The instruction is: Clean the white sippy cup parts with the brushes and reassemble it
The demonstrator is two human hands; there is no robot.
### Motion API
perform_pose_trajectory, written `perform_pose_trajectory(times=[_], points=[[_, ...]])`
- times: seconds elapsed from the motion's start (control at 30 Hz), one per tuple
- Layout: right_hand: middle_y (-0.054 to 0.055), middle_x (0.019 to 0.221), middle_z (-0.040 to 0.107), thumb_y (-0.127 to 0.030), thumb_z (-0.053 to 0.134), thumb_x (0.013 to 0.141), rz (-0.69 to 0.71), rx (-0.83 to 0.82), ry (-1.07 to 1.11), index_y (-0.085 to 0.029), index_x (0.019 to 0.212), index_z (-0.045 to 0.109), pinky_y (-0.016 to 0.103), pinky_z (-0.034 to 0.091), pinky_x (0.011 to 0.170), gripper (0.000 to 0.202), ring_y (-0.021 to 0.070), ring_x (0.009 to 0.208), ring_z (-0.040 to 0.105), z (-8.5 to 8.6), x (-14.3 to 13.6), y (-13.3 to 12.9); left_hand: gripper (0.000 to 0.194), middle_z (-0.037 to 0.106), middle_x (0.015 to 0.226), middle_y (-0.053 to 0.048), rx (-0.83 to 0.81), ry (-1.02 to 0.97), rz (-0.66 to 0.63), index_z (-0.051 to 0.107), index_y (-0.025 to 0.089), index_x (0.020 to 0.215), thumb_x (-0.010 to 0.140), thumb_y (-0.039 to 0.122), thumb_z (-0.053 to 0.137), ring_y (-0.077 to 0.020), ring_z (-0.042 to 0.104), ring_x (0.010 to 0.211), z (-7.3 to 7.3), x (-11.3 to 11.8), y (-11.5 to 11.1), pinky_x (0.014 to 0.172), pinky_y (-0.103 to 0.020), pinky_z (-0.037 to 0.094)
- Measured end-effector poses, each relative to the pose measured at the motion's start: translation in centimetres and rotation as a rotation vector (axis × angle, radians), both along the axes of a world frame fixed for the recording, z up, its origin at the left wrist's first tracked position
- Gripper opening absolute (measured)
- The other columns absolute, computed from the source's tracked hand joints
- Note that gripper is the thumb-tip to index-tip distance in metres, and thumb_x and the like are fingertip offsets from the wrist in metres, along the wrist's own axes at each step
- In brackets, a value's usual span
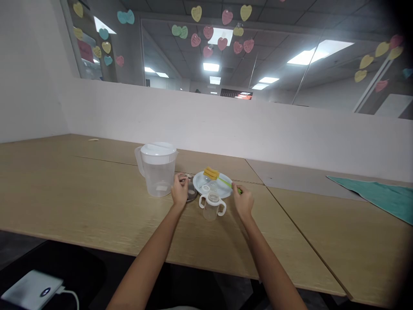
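My right hand (242, 200) is closed around the green handle of a sponge brush (225, 182). Its yellow sponge head (211, 173) is over the far part of a pale plate (197, 184). My left hand (180, 190) has its fingers pinched at the rim of a dark see-through round dish (192, 193), which the hand partly hides. Between my hands stands a clear sippy cup (211, 210) with two white handles, in front of the plate. A small white ring-like part (205, 188) shows just behind the cup.
Left of my left hand stands a clear pitcher (160, 174) with a white lid. A green cloth (383, 196) lies at the right. A white power bank (34, 290) with a cable is below the table at lower left. A wall (226, 133) closes the table's back.
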State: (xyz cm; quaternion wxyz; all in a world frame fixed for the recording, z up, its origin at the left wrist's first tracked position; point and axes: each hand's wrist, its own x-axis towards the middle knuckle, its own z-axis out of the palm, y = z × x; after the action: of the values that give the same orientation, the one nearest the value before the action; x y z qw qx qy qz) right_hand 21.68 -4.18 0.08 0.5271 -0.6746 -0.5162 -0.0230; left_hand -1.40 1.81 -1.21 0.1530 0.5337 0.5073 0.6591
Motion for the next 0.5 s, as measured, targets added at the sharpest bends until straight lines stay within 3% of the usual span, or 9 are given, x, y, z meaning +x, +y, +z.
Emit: perform_pose_trajectory(times=[0.2, 0.37, 0.5], points=[[0.005, 0.069, 0.061, -0.054, 0.043, 0.08, -0.04, 0.032, 0.149, -0.016, 0.088, 0.067, 0.024, 0.03, 0.057, 0.046, 0.0149, 0.059, 0.048, 0.6, 0.2, -0.3, 0.028, 0.066, 0.099, -0.008, -0.132, 0.362, 0.011, 0.056, 0.018, 0.099, 0.072, 0.01, 0.053, -0.0194, 0.062, 0.083, -1.2, -0.3, 0.8, 0.077, -0.03, 0.046], [0.005, 0.081, 0.057, -0.046, 0.046, 0.079, -0.09, 0.217, 0.192, -0.015, 0.084, 0.061, 0.024, 0.034, 0.064, 0.035, 0.0127, 0.065, 0.046, 0.8, 0.7, -0.1, 0.025, 0.065, 0.099, -0.009, -0.132, 0.463, 0.0, 0.061, 0.019, 0.095, 0.073, 0.011, 0.051, -0.0211, 0.06, 0.089, -1.1, 0.0, 0.3, 0.081, -0.031, 0.045], [0.005, 0.083, 0.058, -0.043, 0.046, 0.08, -0.168, 0.219, 0.187, -0.016, 0.084, 0.06, 0.025, 0.033, 0.064, 0.031, 0.0134, 0.065, 0.047, 0.7, 1.4, 0.1, 0.023, 0.065, 0.098, -0.01, -0.087, 0.531, 0.058, 0.062, 0.018, 0.094, 0.077, 0.015, 0.048, -0.0223, 0.058, 0.094, -0.7, 0.2, -0.1, 0.084, -0.033, 0.044]])
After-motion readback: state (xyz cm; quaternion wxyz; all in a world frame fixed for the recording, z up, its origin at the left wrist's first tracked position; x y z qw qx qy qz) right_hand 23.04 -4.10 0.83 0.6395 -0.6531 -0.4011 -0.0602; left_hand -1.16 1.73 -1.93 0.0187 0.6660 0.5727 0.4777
